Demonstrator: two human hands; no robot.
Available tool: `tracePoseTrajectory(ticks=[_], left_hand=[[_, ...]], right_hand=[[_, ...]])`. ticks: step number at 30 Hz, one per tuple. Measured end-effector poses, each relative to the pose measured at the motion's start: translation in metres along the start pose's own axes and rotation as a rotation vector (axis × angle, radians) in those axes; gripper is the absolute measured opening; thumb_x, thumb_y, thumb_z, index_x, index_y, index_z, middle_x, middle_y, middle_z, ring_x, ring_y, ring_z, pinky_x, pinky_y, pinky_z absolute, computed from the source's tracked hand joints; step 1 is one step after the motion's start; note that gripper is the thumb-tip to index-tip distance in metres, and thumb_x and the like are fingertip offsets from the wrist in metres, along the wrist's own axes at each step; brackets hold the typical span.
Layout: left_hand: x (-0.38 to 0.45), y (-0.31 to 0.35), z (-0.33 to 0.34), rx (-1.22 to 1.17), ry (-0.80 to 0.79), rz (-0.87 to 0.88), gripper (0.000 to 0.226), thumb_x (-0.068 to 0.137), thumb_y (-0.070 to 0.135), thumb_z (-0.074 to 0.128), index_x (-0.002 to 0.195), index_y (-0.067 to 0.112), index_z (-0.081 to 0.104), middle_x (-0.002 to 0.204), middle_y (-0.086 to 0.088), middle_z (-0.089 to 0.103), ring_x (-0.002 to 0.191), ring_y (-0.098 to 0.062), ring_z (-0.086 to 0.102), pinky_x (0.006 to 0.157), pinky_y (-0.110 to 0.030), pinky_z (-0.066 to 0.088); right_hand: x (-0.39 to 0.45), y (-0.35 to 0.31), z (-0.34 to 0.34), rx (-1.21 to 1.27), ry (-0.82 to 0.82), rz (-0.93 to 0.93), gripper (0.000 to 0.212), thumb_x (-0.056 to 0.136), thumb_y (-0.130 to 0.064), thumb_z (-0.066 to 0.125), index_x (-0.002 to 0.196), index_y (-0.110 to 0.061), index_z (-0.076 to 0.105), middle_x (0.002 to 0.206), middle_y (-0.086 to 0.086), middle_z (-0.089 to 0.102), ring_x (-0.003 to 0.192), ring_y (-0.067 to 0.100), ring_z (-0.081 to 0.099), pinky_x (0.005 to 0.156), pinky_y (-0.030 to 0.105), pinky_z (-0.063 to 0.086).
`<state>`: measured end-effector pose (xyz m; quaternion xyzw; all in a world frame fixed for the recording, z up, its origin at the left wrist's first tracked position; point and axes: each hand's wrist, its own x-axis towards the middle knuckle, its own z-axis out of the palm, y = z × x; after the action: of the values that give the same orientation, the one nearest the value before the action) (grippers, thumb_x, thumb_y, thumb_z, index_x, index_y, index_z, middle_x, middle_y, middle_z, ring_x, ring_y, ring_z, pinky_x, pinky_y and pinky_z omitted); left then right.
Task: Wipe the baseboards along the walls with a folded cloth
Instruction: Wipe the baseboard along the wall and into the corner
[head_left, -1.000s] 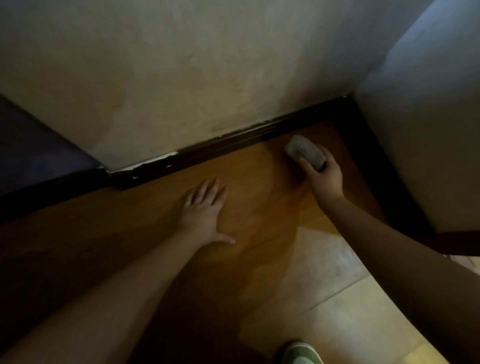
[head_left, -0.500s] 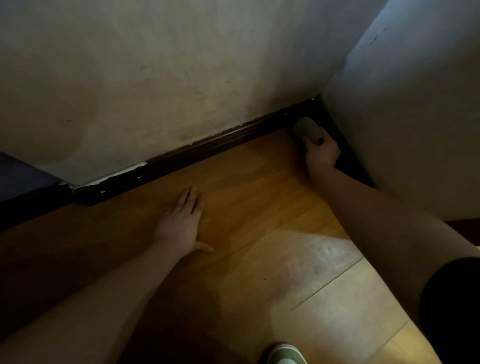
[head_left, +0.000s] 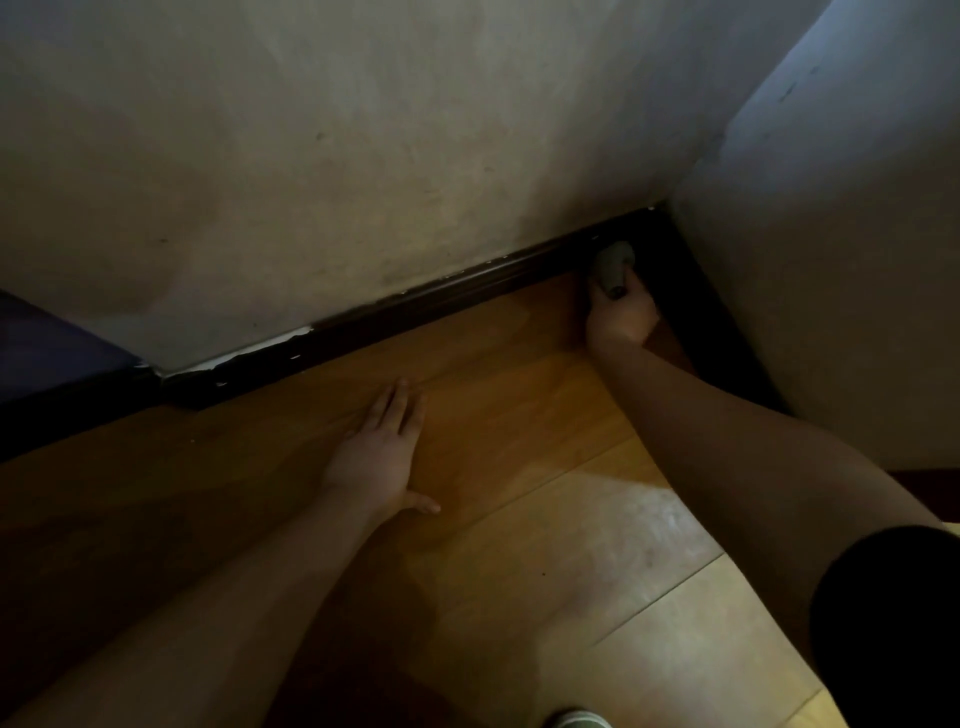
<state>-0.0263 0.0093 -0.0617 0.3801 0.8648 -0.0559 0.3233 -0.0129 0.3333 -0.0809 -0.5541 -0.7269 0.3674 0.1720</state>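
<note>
Right hand (head_left: 621, 314) grips the folded grey cloth (head_left: 614, 267), its far end against the dark baseboard (head_left: 415, 306) in the wall corner. Left hand (head_left: 376, 457) lies flat, fingers straight, thumb spread, on the wooden floor (head_left: 519, 519).

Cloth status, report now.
Right hand grips folded cloth, pressed to dark baseboard near the corner. Left hand flat on wood floor. Nothing in the way.
</note>
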Motion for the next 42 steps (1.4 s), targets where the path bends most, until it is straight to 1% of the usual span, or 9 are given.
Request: tracePoseTrajectory(ticks=[6,16,20,23,26,30,32,35,42], left_hand=[[-0.001,0.003,-0.002,0.022,-0.005,-0.010,0.135,0.066,0.072,0.071,0.155,0.020,-0.016,0.159,-0.005,-0.032,0.148,-0.023,-0.022,0.118,-0.047,0.022],[-0.004,0.003,-0.004,0.040,-0.004,0.002,0.136,0.065,0.077,0.067,0.155,0.017,-0.015,0.160,-0.007,-0.029,0.149,-0.023,-0.021,0.121,-0.043,0.014],[-0.003,-0.009,-0.006,-0.081,-0.011,0.046,0.124,0.074,0.072,0.066,0.157,0.021,-0.011,0.161,0.000,-0.027,0.150,-0.017,-0.018,0.121,-0.045,0.012],[-0.014,-0.040,0.004,-0.089,0.104,0.044,0.110,0.084,0.071,0.055,0.157,0.022,-0.010,0.165,0.003,-0.015,0.151,-0.014,-0.010,0.121,-0.041,0.005],[-0.050,-0.084,0.030,-0.072,0.230,-0.059,0.108,0.084,0.076,0.046,0.157,0.021,-0.011,0.165,0.004,-0.012,0.151,-0.013,-0.009,0.120,-0.038,0.002],[-0.096,-0.146,0.053,-0.157,0.161,-0.173,0.125,0.070,0.078,0.063,0.156,0.026,-0.011,0.163,0.011,-0.019,0.150,-0.010,-0.014,0.121,-0.040,0.004],[-0.107,-0.162,0.058,-0.157,0.119,-0.200,0.130,0.067,0.075,0.069,0.156,0.026,-0.011,0.162,0.011,-0.023,0.150,-0.010,-0.015,0.121,-0.042,0.008],[-0.108,-0.164,0.061,-0.154,0.122,-0.195,0.129,0.067,0.072,0.072,0.157,0.025,-0.008,0.162,0.011,-0.023,0.150,-0.010,-0.015,0.120,-0.042,0.014],[-0.108,-0.161,0.063,-0.165,0.158,-0.191,0.127,0.070,0.068,0.073,0.158,0.022,-0.006,0.163,0.008,-0.022,0.150,-0.012,-0.015,0.120,-0.036,0.010]], right_hand=[[-0.048,-0.002,0.018,0.031,-0.043,-0.067,0.052,0.091,-0.033,0.066,0.141,-0.023,0.053,0.131,0.007,0.064,0.117,0.024,0.060,0.088,0.018,0.040],[-0.104,-0.014,0.033,-0.009,-0.214,-0.136,0.057,0.090,-0.034,0.069,0.142,-0.022,0.052,0.126,0.005,0.067,0.108,0.020,0.064,0.079,0.017,0.043],[-0.118,-0.019,0.034,-0.051,-0.240,-0.167,0.058,0.090,-0.035,0.070,0.143,-0.021,0.051,0.128,0.006,0.066,0.108,0.021,0.064,0.078,0.018,0.044],[-0.136,-0.019,0.043,-0.042,-0.275,-0.186,0.057,0.090,-0.035,0.069,0.143,-0.022,0.051,0.126,0.007,0.066,0.106,0.022,0.065,0.084,0.026,0.052],[-0.149,-0.024,0.047,-0.029,-0.246,-0.165,0.058,0.091,-0.037,0.068,0.143,-0.021,0.050,0.125,0.009,0.066,0.106,0.023,0.064,0.088,0.032,0.055],[-0.159,-0.032,0.053,0.000,-0.247,-0.103,0.058,0.090,-0.036,0.069,0.142,-0.018,0.051,0.129,0.012,0.064,0.114,0.028,0.062,0.094,0.033,0.052],[-0.168,-0.036,0.056,-0.008,-0.260,-0.092,0.058,0.090,-0.036,0.070,0.142,-0.018,0.052,0.131,0.012,0.063,0.115,0.029,0.062,0.090,0.028,0.049],[-0.189,-0.040,0.067,-0.005,-0.278,-0.097,0.057,0.090,-0.035,0.069,0.141,-0.018,0.053,0.131,0.011,0.063,0.116,0.028,0.061,0.082,0.022,0.041],[-0.227,-0.052,0.082,0.050,-0.263,-0.034,0.055,0.091,-0.031,0.068,0.142,-0.018,0.052,0.131,0.010,0.063,0.116,0.029,0.060,0.091,0.027,0.046]])
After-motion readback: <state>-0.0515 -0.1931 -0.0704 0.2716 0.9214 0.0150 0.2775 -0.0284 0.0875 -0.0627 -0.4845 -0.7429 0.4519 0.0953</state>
